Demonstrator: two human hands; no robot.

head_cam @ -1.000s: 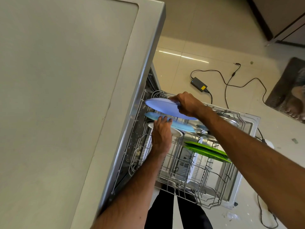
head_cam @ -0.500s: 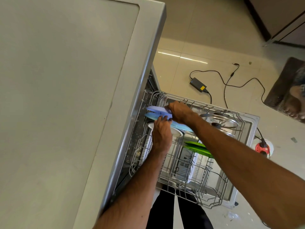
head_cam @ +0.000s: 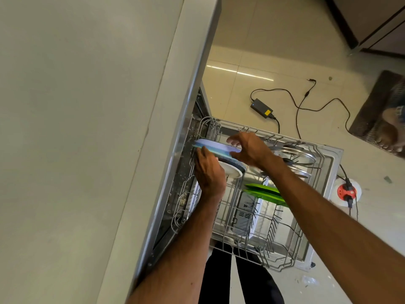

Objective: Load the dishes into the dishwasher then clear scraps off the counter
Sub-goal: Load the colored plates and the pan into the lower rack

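While the lavender plate stands on edge in the dishwasher rack against a blue plate, the left hand presses straight fingers on them. The right hand curls loosely at the lavender rim; I can't tell whether it grips.

A home kitchen, by the signs: a pale counter overhangs an open dishwasher whose pulled-out wire rack holds plates and glass lids, above a glossy cream tiled floor with a brown mat, charger and socket block.
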